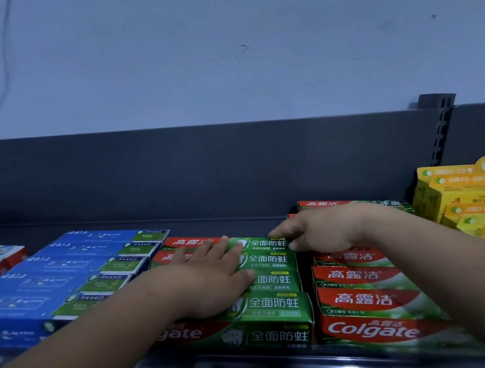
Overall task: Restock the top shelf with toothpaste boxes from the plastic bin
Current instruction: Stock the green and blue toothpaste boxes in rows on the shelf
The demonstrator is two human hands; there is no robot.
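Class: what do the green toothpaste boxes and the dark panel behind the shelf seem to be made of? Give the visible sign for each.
The green toothpaste boxes: probably thin printed cardboard, glossy coated; sharp folded edges and soft sheen on the print. The dark panel: likely painted sheet metal, matte grey; flat, smooth, with a slotted upright beside it.
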